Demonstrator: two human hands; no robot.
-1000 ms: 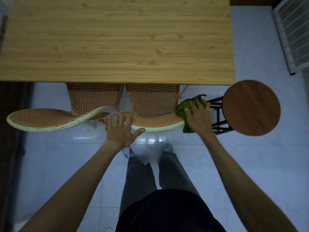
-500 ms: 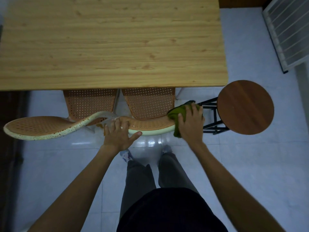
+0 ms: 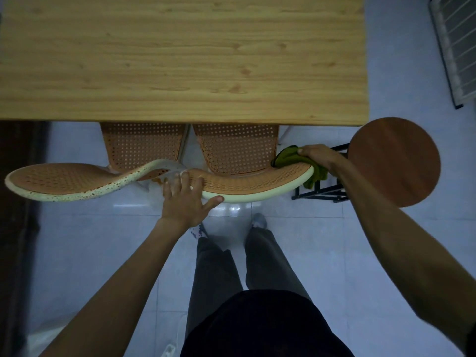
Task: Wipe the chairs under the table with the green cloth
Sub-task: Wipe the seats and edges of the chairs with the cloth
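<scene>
Chairs, two, orange perforated plastic with pale cream rims, are sitting tucked beneath a wooden table [image 3: 180, 60], seats partly hidden under its near edge. Right chair [image 3: 247, 179]: its curved backrest top is running along just in front of the table edge, right end lying just beside a round wooden stool [image 3: 394, 161] on a black metal frame. Left chair [image 3: 64, 181]: its backrest top is sweeping out toward the left, rim speckled with brown spots, inner end meeting the right chair's backrest near the middle.

Green cloth [image 3: 288, 158]: it is lying bunched over the right end of the right chair's backrest, draping over the rim and hanging down behind that corner. Right hand [image 3: 319, 155]: it is closing around the cloth and pressing it onto the corner of the backrest, fingers curled over the fabric. Left hand [image 3: 185, 199]: it is resting flat and spread on the left end of the same backrest, fingers over the top and thumb along the cream rim, gripping nothing but the chair.

Open room: a narrow gap is showing between the two seats, and little clearance is showing between chair corner and stool frame.

Floor [image 3: 103, 240]: pale glossy tiles are reflecting light below the backrests; the person's legs in dark trousers are standing just behind the right chair. A white slatted panel [image 3: 456, 47] is leaning at the far right.
</scene>
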